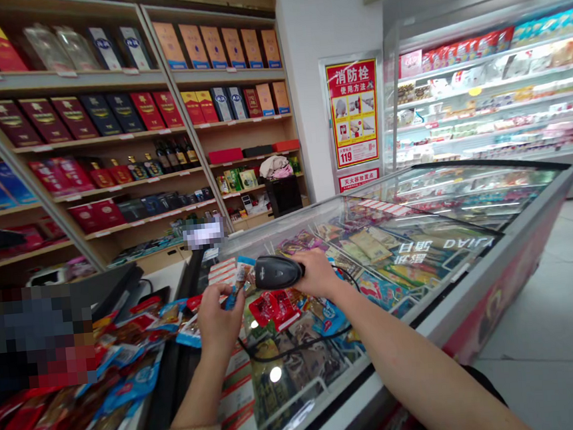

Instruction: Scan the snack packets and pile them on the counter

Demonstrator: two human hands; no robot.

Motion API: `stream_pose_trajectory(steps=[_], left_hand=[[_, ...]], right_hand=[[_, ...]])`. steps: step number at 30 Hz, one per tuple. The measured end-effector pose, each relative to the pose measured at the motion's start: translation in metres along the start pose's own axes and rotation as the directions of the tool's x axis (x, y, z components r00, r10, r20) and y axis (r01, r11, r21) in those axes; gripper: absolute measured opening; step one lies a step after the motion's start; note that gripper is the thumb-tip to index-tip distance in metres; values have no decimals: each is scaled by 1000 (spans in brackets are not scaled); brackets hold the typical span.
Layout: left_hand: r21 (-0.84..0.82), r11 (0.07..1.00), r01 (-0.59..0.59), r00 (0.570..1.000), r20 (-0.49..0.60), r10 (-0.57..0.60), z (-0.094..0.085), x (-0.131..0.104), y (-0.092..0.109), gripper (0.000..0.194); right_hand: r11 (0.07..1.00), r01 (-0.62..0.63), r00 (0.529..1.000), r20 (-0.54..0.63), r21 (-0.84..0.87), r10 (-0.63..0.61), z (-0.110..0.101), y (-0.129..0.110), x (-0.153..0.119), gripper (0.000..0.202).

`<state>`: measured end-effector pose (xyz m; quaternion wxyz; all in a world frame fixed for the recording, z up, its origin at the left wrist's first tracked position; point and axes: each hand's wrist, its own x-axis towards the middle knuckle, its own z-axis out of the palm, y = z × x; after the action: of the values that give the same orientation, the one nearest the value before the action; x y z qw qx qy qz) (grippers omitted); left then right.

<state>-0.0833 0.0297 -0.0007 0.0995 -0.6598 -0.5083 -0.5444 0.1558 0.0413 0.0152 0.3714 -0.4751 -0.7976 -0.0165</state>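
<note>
My right hand (319, 274) is closed around the handle of a black barcode scanner (274, 272), its head pointing left. From the scanner a black cable (298, 352) loops down over the glass lid of a chest freezer (332, 392). My left hand (219, 318) pinches a small blue-and-brown snack packet (242, 272) just in front of the scanner head. Below the scanner, red snack packets (274, 308) and some blue ones lie on the glass. A big heap of red and blue snack packets (113, 364) covers the counter to my left.
Shelves of boxed bottles (122, 112) line the back wall. A red fire hydrant notice (354, 112) hangs beside them. An open refrigerated display (497, 96) stands at the right, behind the freezer. Blurred patches hide part of the left side. Pale tiled floor (566, 311) runs along the right.
</note>
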Motion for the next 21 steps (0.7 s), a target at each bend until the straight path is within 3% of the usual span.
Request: stream_pose_trajectory(steps=[8,12,14,17,21], left_hand=[[-13,1000,19,1000,12,-19,2,-2,0,18],[-23,997,69,997,-15,-70,4,-5,2,18],[-15,998,56,998,0,-56,7,-8,6,17],[-39,996,-78,994,72,81,15,-15,17,10],[-81,948,-309,925,207,319,31,-27,33,11]], right_hand=[[1000,-29,999,21,3,29,-2,-1,0,15],[989,-151,985,-84,-9,150,-6,8,0,20],[956,-291,942,-185,-33,280,-11,15,0,22],[875,-480,845,-298,-58,444,-20,27,-1,22],[802,-594,766,-345,-56,543,-25,38,-2,26]])
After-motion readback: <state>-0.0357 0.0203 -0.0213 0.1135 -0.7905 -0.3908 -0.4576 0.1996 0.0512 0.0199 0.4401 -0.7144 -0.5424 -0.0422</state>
